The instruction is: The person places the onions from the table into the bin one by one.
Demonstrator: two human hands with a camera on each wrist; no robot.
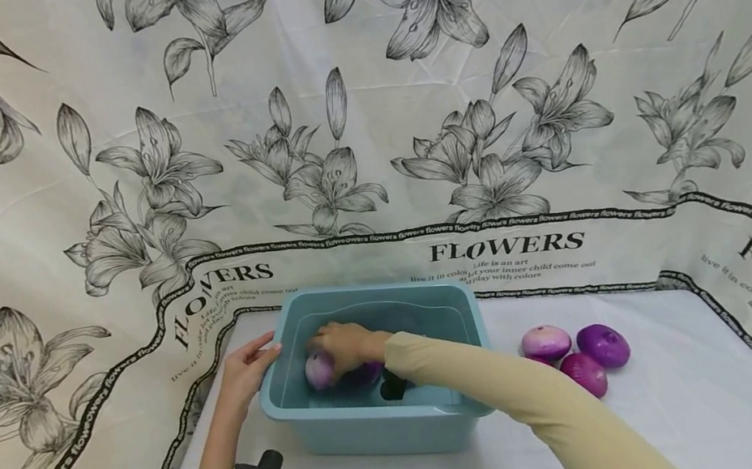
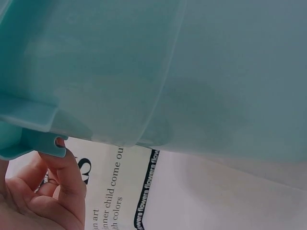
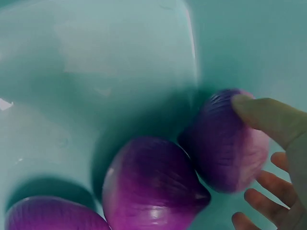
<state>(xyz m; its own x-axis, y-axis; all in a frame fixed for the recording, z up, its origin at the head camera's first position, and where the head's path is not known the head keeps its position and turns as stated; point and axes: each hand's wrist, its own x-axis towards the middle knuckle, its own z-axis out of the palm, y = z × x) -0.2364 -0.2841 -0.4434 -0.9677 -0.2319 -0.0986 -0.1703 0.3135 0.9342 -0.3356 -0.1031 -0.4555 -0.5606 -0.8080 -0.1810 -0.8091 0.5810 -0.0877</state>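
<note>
A blue-green plastic tub (image 1: pixel 385 434) stands on the white-covered table. My left hand (image 1: pixel 247 370) holds its left rim; in the left wrist view the fingers (image 2: pixel 67 177) curl up under the rim's lip. My right hand (image 1: pixel 345 347) reaches down inside the tub at a purple-and-pink onion (image 3: pixel 230 143). The thumb (image 3: pixel 264 115) lies on top of that onion, and the other fingers bend around its far side. Beside it on the tub floor lie a purple onion (image 3: pixel 148 187) and another onion (image 3: pixel 53 215), cut off by the frame edge.
Right of the tub, several onions sit grouped on the table: a pale pink onion (image 1: pixel 546 343), a deep purple onion (image 1: pixel 604 346), a magenta onion (image 1: pixel 585 375) and one mostly hidden. A flower-printed cloth (image 1: pixel 368 186) hangs behind and at both sides.
</note>
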